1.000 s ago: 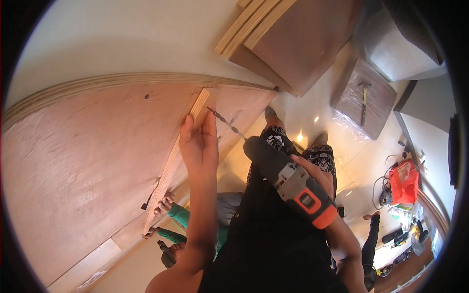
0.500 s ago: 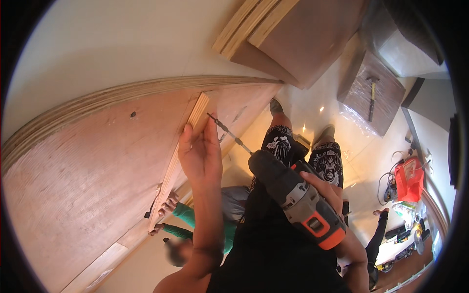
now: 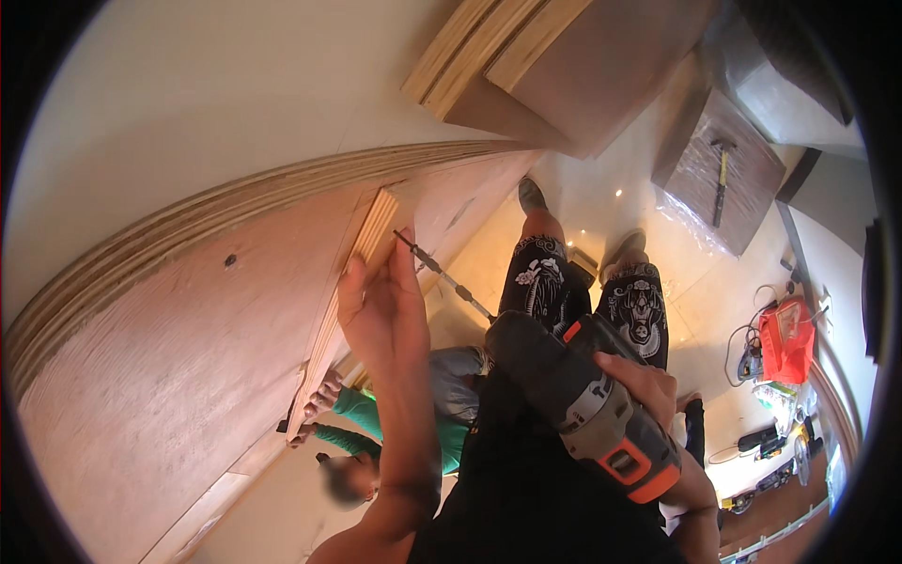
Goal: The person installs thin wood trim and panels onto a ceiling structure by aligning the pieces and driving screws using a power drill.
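My left hand (image 3: pixel 385 329) grips a narrow plywood strip (image 3: pixel 374 220) near its upper end, against a large plywood panel (image 3: pixel 141 376); thumb and fingers are on either side of it. My right hand (image 3: pixel 639 381) is closed on a black, grey and orange power drill (image 3: pixel 554 381), held over my legs. Its long bit (image 3: pixel 449 280) points up-left, with the tip by my left fingertips and the strip; whether it touches the wood I cannot tell. Lower down the strip, a co-worker in green sleeves (image 3: pixel 352 409) has both hands at its far end.
Stacked boards (image 3: pixel 601 66) stand at the top. A plastic-wrapped board (image 3: pixel 695 188) with a hammer (image 3: pixel 722 179) lies on the tiled floor (image 3: pixel 705 291). At the right are a red bag (image 3: pixel 787 343), cords and power tools (image 3: pixel 761 489). A white wall (image 3: pixel 207 66) runs above the panel.
The drill has moved down and to the right in the picture, with my right hand on it. My left hand and the strip's upper end also sit slightly lower.
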